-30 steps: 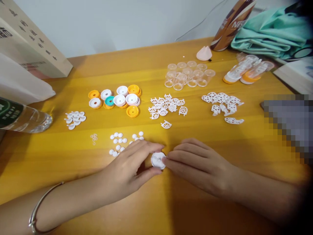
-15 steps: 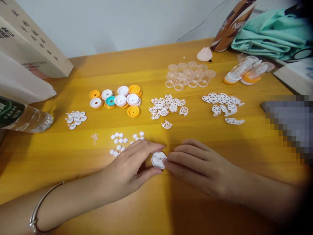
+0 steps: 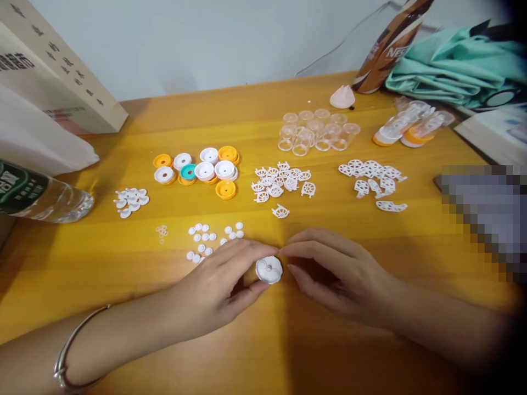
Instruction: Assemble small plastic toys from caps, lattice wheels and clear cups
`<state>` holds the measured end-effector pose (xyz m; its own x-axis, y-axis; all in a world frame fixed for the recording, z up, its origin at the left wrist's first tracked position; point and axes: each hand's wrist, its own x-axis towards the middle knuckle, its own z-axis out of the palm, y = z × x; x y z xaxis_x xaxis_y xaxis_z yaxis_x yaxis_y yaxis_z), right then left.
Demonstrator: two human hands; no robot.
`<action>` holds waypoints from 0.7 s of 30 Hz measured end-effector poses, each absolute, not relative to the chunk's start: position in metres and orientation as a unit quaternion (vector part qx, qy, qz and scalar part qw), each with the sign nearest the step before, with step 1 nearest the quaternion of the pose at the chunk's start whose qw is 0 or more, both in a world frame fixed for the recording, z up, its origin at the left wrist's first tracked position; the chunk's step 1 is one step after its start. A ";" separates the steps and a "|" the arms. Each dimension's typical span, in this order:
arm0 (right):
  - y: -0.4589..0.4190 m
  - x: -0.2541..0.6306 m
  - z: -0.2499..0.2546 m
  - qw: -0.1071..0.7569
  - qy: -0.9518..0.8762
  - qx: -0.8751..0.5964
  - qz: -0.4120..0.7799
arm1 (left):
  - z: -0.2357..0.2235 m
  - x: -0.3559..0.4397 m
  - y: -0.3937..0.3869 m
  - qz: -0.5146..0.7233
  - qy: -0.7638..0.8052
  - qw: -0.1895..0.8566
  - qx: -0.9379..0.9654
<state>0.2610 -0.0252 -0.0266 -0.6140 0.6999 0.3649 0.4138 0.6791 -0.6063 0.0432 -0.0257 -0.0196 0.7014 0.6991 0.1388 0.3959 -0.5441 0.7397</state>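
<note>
A small round white cap (image 3: 269, 269) with tiny parts set in it rests on the yellow wooden table (image 3: 263, 340). My left hand (image 3: 218, 288) pinches the cap between thumb and forefinger from the left. My right hand (image 3: 341, 274) hovers at the cap's right side, fingers curled and slightly apart, with the fingertips just off the cap. Small white gears (image 3: 208, 237) lie just beyond my left hand. One white spoked piece (image 3: 280, 211) lies alone behind the cap.
Farther back lie orange, white and teal caps (image 3: 197, 170), a heap of white spoked pieces (image 3: 282, 180), another heap (image 3: 373, 178), clear cups (image 3: 317, 130) and white petals (image 3: 132, 201). A water bottle (image 3: 41, 197) lies at left, a cardboard box (image 3: 49, 71) behind it.
My right hand's fingers have lifted off the cap's edge and drawn slightly back. The left hand keeps its grip; the cap stays put.
</note>
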 end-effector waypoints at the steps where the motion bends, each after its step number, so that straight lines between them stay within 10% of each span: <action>1: -0.025 0.261 -0.026 0.294 -0.861 -0.330 0.252 | -0.019 0.043 -0.026 0.213 0.319 0.355 0.852; 21: -0.027 0.254 -0.029 0.273 -0.874 -0.313 0.251 | -0.019 0.042 -0.026 0.210 0.326 0.325 0.862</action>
<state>0.2538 -0.0273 -0.0289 -0.6544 0.6849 0.3206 0.4104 0.6777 -0.6102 0.0425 -0.0260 -0.0194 0.6993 0.6988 0.1507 0.4249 -0.5759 0.6984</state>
